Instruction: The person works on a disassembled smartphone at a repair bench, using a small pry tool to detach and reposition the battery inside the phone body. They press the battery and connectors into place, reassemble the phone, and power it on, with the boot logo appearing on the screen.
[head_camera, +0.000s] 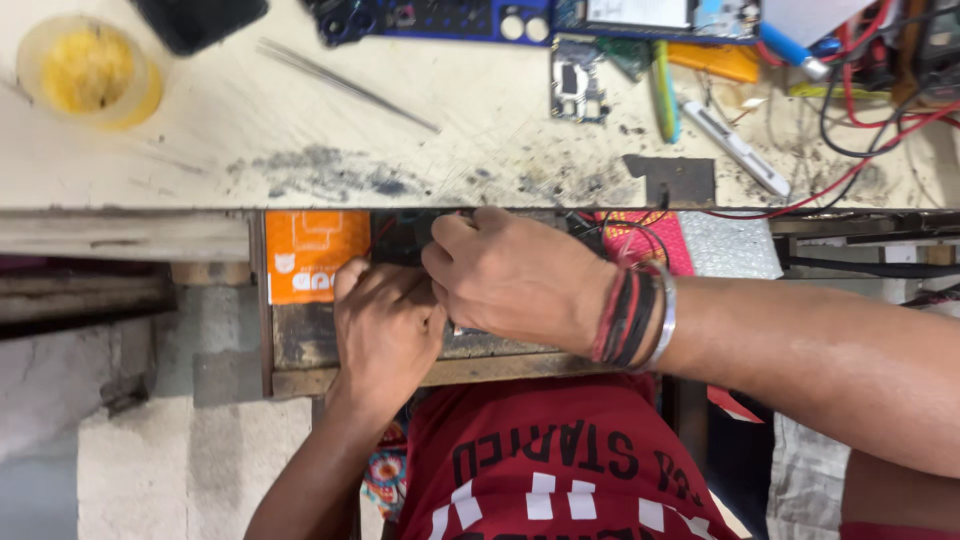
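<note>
I see both hands in the open drawer (300, 345) under the desk (300, 130). My left hand (385, 330) is curled knuckles-up; my right hand (510, 275) reaches across, fingers bent onto dark clutter (400, 235). What either grip holds, I cannot tell. The desk edge hangs close above.

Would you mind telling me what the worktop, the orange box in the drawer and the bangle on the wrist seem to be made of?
The worktop looks like pale painted or laminated wood, matt, scratched and soot-stained. The orange box seems to be printed cardboard, with flat faces and a dull finish. The bangle on the right hand's wrist appears to be polished metal, silvery with a bright glint.
</note>
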